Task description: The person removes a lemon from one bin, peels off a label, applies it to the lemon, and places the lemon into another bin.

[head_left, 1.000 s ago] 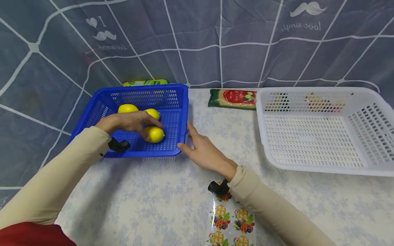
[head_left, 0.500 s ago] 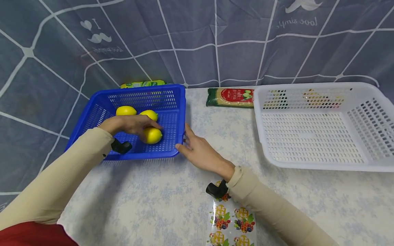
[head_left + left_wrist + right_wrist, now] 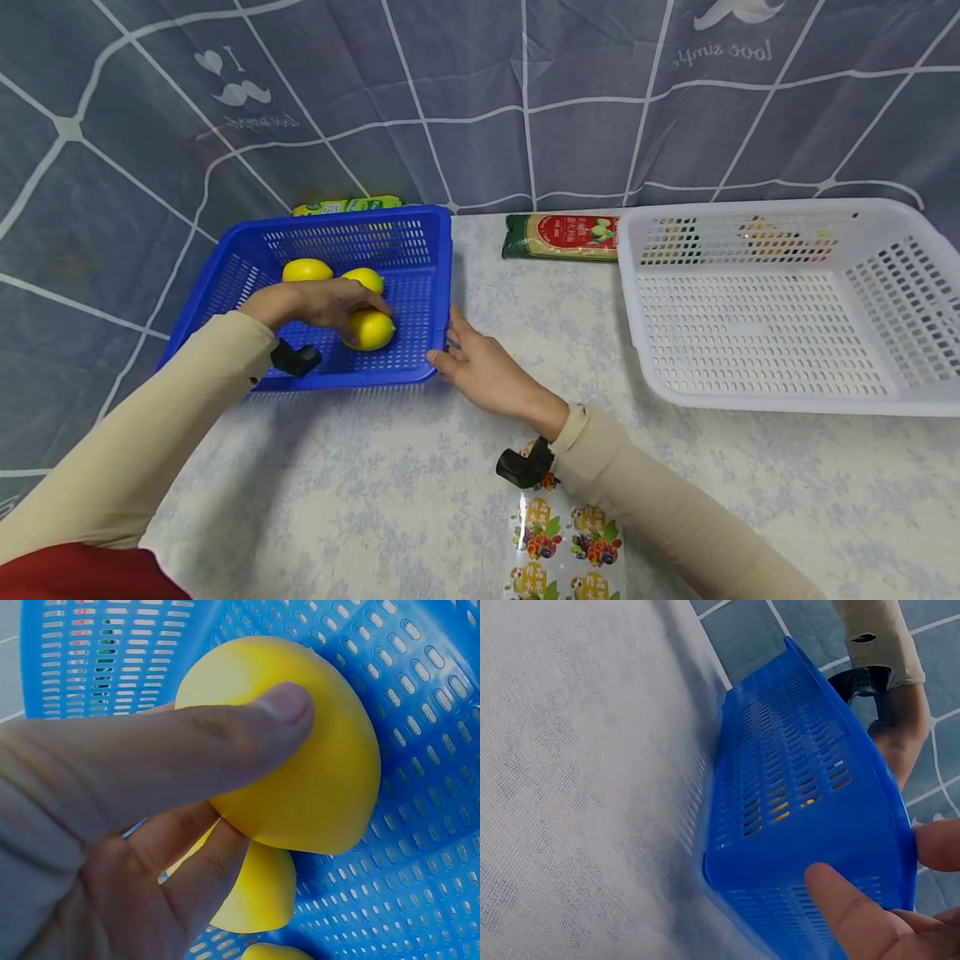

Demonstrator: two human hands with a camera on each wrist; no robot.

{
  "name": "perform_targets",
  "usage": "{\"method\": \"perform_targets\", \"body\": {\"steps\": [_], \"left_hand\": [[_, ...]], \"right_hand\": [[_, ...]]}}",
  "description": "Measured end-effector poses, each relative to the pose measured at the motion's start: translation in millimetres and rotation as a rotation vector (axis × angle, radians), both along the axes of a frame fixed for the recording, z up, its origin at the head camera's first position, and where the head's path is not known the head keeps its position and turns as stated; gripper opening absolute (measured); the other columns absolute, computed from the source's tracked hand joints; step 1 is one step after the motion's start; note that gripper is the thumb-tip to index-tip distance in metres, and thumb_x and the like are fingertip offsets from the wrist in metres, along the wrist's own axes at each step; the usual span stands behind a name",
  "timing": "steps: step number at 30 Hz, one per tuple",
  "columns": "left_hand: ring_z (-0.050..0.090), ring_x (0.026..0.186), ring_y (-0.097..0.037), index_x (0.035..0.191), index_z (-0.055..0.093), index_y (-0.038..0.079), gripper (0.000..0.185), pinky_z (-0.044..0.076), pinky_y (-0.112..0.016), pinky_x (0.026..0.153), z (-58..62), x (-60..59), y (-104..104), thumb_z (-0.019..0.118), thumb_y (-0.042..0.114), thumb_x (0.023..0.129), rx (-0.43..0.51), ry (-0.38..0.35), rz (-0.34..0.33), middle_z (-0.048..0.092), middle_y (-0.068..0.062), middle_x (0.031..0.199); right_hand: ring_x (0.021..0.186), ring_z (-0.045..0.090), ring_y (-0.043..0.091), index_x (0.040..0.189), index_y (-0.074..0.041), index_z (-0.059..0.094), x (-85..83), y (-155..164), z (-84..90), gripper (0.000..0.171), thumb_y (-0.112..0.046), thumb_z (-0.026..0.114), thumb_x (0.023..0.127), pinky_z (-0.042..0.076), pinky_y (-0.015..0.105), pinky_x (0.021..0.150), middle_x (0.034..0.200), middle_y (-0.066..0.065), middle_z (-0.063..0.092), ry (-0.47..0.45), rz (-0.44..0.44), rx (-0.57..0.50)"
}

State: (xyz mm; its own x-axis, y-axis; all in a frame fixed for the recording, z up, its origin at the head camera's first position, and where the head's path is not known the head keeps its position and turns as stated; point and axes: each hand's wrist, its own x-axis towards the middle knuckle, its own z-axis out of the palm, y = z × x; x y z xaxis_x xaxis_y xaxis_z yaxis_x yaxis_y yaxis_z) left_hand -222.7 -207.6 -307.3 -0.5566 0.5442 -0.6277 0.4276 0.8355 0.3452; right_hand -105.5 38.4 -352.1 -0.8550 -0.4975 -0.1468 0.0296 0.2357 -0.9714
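In the head view my left hand (image 3: 324, 303) reaches into a blue plastic basket (image 3: 330, 382) and holds a lemon (image 3: 372, 331) near its floor. In the left wrist view the thumb lies over that lemon (image 3: 322, 780), with the other fingers behind it. A second lemon (image 3: 363, 281) and a third lemon (image 3: 307, 269) lie farther back in the basket. My right hand (image 3: 491, 372) holds the basket's near right corner. In the right wrist view one of its fingertips (image 3: 823, 879) presses the outer wall and another digit meets the rim.
A white perforated basket (image 3: 750, 398) stands on the right. Between the baskets, at the back, lies a red and green food packet (image 3: 564, 237). A green and yellow packet (image 3: 348, 205) lies behind the blue basket. A fruit-printed sticker sheet (image 3: 566, 533) lies near the right forearm.
The left fingers, spread over the near lemon a second ago, have closed around it. The right hand stays at the basket's corner. The whole head view has shifted slightly.
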Motion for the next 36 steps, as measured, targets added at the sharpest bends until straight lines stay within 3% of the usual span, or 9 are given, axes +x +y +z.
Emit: {"method": "perform_targets", "body": {"steps": [4,7,18,25,31,34,36], "left_hand": [[0.050,0.114,-0.031,0.140,0.053,0.004,0.057,0.036,-0.056,0.106,1.7,1.5,1.0,0.072,0.001,0.087,-0.004,0.007,-0.005,0.054,-0.016,0.134],[0.050,0.113,-0.031,0.140,0.053,0.002,0.056,0.038,-0.056,0.105,5.1,2.6,2.8,0.072,0.001,0.087,0.014,0.013,-0.023,0.055,-0.016,0.132],[0.051,0.115,-0.034,0.138,0.054,0.001,0.052,0.040,-0.056,0.104,27.7,6.6,7.9,0.069,-0.002,0.088,0.064,0.114,-0.018,0.055,-0.018,0.134],[0.054,0.112,-0.030,0.137,0.056,0.002,0.052,0.043,-0.053,0.103,48.6,11.0,12.6,0.070,-0.004,0.087,0.111,0.165,0.012,0.058,-0.016,0.131],[0.054,0.111,-0.029,0.137,0.055,0.002,0.053,0.045,-0.051,0.099,62.0,13.3,16.2,0.071,-0.002,0.087,0.140,0.195,-0.003,0.058,-0.015,0.130],[0.054,0.113,-0.029,0.137,0.055,0.002,0.052,0.044,-0.051,0.100,64.0,13.2,18.7,0.071,0.000,0.088,0.154,0.202,-0.015,0.058,-0.015,0.131],[0.054,0.114,-0.030,0.138,0.055,0.002,0.053,0.044,-0.052,0.101,65.0,13.3,21.0,0.071,0.001,0.088,0.154,0.210,-0.023,0.058,-0.015,0.131]], "right_hand": [[0.117,0.061,0.025,0.151,0.002,0.028,0.4,0.8,-2.0,0.054,-0.019,0.047,0.105,0.054,0.031,0.090,0.137,0.016,0.055,-0.010,0.021,-0.001],[0.113,0.063,0.029,0.142,0.003,0.043,0.8,2.1,-2.6,0.042,-0.019,0.044,0.106,0.055,0.032,0.087,0.123,0.016,0.061,-0.033,0.041,-0.019],[0.122,0.057,0.028,0.146,0.002,0.038,1.5,2.4,-2.4,0.044,-0.018,0.042,0.107,0.054,0.031,0.089,0.135,0.020,0.054,-0.081,0.057,-0.070],[0.121,0.058,0.027,0.143,0.004,0.041,1.3,1.1,-3.7,0.043,-0.019,0.043,0.107,0.054,0.032,0.089,0.128,0.017,0.057,-0.086,0.050,-0.061],[0.123,0.057,0.025,0.141,0.002,0.044,0.2,1.0,-5.0,0.041,-0.021,0.043,0.107,0.053,0.033,0.091,0.121,0.015,0.060,-0.073,0.057,-0.058],[0.121,0.058,0.023,0.133,0.001,0.050,-0.5,1.9,-4.5,0.035,-0.022,0.044,0.106,0.053,0.033,0.092,0.118,0.016,0.061,-0.057,0.055,-0.044],[0.117,0.060,0.024,0.120,0.000,0.054,-0.9,2.6,-4.1,0.029,-0.023,0.045,0.106,0.053,0.032,0.091,0.106,0.015,0.061,-0.043,0.054,-0.030]]}}
